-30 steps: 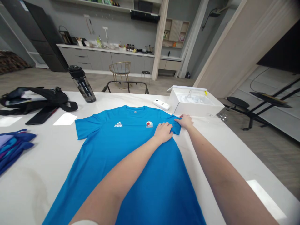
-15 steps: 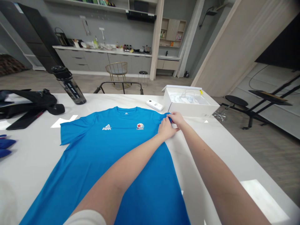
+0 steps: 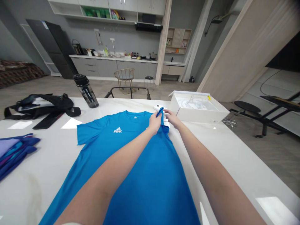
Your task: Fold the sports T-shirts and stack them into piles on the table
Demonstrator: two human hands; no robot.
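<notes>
A blue T-shirt [image 3: 140, 162] lies spread front up on the white table, its collar away from me and a white logo on the chest. My left hand [image 3: 154, 123] is closed on the cloth at the right-hand shoulder and sleeve, lifting a fold of it off the table. My right hand [image 3: 172, 118] hovers just beside that fold, its fingers loosely bent and apart. Whether a fingertip touches the cloth is hard to make out. Behind the raised fold, a small white device [image 3: 157, 107] is partly hidden.
A white box [image 3: 199, 109] with its lid up stands beyond my right hand. A dark bottle [image 3: 86, 91], a black bag [image 3: 42, 104] and a flat black object [image 3: 48, 120] are at the far left. Folded clothes [image 3: 17, 153] lie at the left edge. A chair [image 3: 130, 89] stands behind the table.
Both hands were together at the right-hand sleeve. My left hand has raised the cloth inward, covering the round badge, and my right hand has come off the sleeve. The view has tilted up and left.
</notes>
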